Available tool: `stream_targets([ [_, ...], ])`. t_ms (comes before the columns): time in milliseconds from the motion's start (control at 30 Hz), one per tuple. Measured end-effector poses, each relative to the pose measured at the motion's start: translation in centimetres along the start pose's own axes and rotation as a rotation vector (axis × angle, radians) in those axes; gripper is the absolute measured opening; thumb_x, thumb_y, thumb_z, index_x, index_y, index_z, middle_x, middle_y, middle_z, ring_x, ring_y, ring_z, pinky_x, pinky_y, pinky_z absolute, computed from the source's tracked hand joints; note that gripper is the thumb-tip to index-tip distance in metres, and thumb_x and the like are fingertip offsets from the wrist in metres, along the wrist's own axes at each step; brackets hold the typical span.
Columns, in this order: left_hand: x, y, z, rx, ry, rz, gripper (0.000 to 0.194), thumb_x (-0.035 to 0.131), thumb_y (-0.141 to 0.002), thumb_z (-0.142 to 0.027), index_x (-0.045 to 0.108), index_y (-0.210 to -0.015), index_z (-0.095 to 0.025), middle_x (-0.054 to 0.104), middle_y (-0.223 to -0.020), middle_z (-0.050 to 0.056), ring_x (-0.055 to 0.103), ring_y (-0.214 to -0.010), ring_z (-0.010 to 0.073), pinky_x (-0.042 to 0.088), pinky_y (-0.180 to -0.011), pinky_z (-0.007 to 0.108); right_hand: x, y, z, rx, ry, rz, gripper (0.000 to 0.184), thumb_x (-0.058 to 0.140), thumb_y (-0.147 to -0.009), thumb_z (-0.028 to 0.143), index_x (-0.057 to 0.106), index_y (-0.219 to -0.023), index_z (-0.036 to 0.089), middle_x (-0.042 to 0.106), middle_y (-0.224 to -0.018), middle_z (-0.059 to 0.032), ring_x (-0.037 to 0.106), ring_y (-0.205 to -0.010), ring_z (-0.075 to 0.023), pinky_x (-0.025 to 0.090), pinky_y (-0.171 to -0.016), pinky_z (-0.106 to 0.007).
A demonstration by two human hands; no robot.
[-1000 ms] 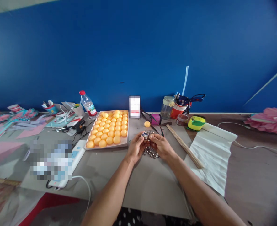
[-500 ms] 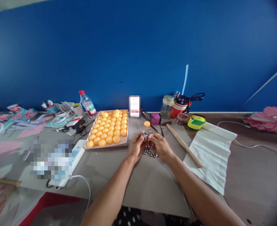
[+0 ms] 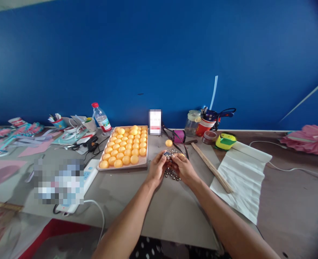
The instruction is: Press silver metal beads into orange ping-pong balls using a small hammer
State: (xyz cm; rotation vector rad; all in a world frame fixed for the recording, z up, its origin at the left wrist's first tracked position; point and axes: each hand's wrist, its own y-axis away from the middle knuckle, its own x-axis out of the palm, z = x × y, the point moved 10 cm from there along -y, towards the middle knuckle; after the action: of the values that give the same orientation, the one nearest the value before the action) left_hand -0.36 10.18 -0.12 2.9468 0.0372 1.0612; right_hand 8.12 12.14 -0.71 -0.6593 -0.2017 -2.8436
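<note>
Both my hands meet over the grey tabletop at the middle of the view. My left hand (image 3: 157,168) is closed, thumb and fingers pinching a cluster of small shiny silver balls (image 3: 170,154) that look like little bells. From the other side my right hand (image 3: 185,167) grips the same cluster, its fingers curled. More of the silver balls (image 3: 172,175) hang or lie below, between the wrists; I cannot tell which. A bit of orange shows beside the right fingers. Just beyond the hands sits a loose orange ball (image 3: 169,143).
A tray (image 3: 147,158) of orange balls stands left of my hands, near a power strip (image 3: 90,179) and a water bottle (image 3: 102,122). To the right lie wooden sticks (image 3: 212,168), a white sheet (image 3: 241,176) and a yellow tape measure (image 3: 225,141). A purple spool (image 3: 178,136) stands behind.
My hands keep their place on the cluster, with only slight finger movement. The orange patch by the right fingers now shows. At the far left edge, another person's arm has mostly drawn out of view.
</note>
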Motion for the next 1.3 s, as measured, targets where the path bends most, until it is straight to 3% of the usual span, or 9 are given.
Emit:
stream_targets([
  [100, 0.2, -0.1, 0.0, -0.003, 0.031, 0.004, 0.039, 0.075, -0.067, -0.033, 0.061, -0.100, -0.017, 0.068, -0.083, 0.003, 0.061, -0.065, 0.0135, 0.046, -0.063, 0.027, -0.6, 0.0, 0.6, -0.090, 0.032, -0.055, 0.032, 0.070, -0.064, 0.044, 0.049, -0.070, 0.021, 0.048, -0.054, 0.0064, 0.041, -0.049, -0.0091, 0.037, -0.052, -0.024],
  [233, -0.1, -0.2, 0.4, -0.023, 0.055, -0.007, 0.038, 0.075, -0.067, -0.033, 0.062, -0.098, -0.015, 0.069, -0.085, 0.005, 0.062, -0.070, 0.0139, 0.046, -0.064, 0.025, -1.0, 0.1, 2.1, -0.277, 0.291, -0.097, 0.022, 0.063, -0.072, 0.038, 0.057, -0.083, 0.020, 0.061, -0.077, -0.0007, 0.055, -0.068, -0.0141, 0.045, -0.064, -0.027],
  [367, -0.3, -0.3, 0.7, -0.045, 0.070, -0.018, 0.039, 0.075, -0.066, -0.033, 0.063, -0.099, -0.015, 0.068, -0.082, 0.005, 0.062, -0.069, 0.0142, 0.046, -0.062, 0.025, -0.5, 0.9, 4.2, -0.500, 0.584, -0.111, 0.011, 0.055, -0.078, 0.030, 0.061, -0.081, 0.021, 0.062, -0.081, -0.0028, 0.056, -0.076, -0.0168, 0.046, -0.073, -0.032],
  [500, -0.3, -0.1, 0.3, -0.035, 0.109, -0.041, 0.037, 0.077, -0.065, -0.029, 0.064, -0.097, -0.015, 0.068, -0.082, 0.003, 0.061, -0.067, 0.0121, 0.046, -0.062, 0.023, 1.5, 2.3, 5.8, -0.700, 0.778, -0.027, 0.009, 0.052, -0.079, 0.021, 0.061, -0.079, 0.023, 0.061, -0.083, -0.0040, 0.056, -0.083, -0.0189, 0.045, -0.079, -0.035],
  [633, -0.4, -0.1, 0.3, -0.054, 0.120, -0.057, 0.037, 0.077, -0.064, -0.028, 0.064, -0.096, -0.015, 0.068, -0.083, 0.004, 0.062, -0.068, 0.0125, 0.047, -0.062, 0.023, 1.9, 2.6, 5.8, -0.714, 0.831, -0.011, 0.011, 0.051, -0.079, 0.019, 0.061, -0.083, 0.023, 0.061, -0.084, -0.0047, 0.057, -0.084, -0.0196, 0.045, -0.079, -0.035],
  [800, -1.0, -0.3, 0.5, -0.058, 0.108, -0.064, 0.037, 0.075, -0.068, -0.030, 0.062, -0.099, -0.015, 0.067, -0.079, 0.003, 0.063, -0.069, 0.0132, 0.048, -0.065, 0.025, 0.0, 1.1, 4.4, -0.578, 0.778, -0.081, 0.011, 0.050, -0.080, 0.023, 0.060, -0.084, 0.021, 0.062, -0.082, -0.0029, 0.058, -0.079, -0.0177, 0.045, -0.074, -0.031],
  [933, -1.6, -0.5, 0.4, -0.048, 0.096, -0.096, 0.038, 0.074, -0.068, -0.031, 0.061, -0.100, -0.016, 0.067, -0.078, 0.003, 0.063, -0.068, 0.0137, 0.048, -0.066, 0.026, -0.3, 0.6, 4.0, -0.560, 0.828, -0.056, 0.011, 0.049, -0.078, 0.022, 0.059, -0.081, 0.021, 0.062, -0.080, -0.0023, 0.057, -0.078, -0.0176, 0.044, -0.075, -0.031],
  [1133, -2.3, -0.5, -0.3, -0.002, 0.113, -0.161, 0.040, 0.076, -0.066, -0.032, 0.060, -0.099, -0.016, 0.067, -0.076, 0.002, 0.062, -0.066, 0.0138, 0.048, -0.067, 0.028, 1.1, 1.9, 5.5, -0.623, 0.898, -0.015, 0.009, 0.050, -0.077, 0.021, 0.059, -0.080, 0.021, 0.060, -0.077, -0.0023, 0.055, -0.074, -0.0173, 0.043, -0.070, -0.031],
  [1300, -2.6, -0.6, -0.7, 0.019, 0.144, -0.175, 0.038, 0.075, -0.066, -0.032, 0.061, -0.097, -0.016, 0.065, -0.070, 0.000, 0.061, -0.064, 0.0112, 0.046, -0.065, 0.024, 3.8, 3.9, 6.3, -0.709, 0.983, 0.191, 0.007, 0.053, -0.077, 0.022, 0.058, -0.083, 0.022, 0.055, -0.076, -0.0027, 0.051, -0.069, -0.0164, 0.041, -0.065, -0.030],
])
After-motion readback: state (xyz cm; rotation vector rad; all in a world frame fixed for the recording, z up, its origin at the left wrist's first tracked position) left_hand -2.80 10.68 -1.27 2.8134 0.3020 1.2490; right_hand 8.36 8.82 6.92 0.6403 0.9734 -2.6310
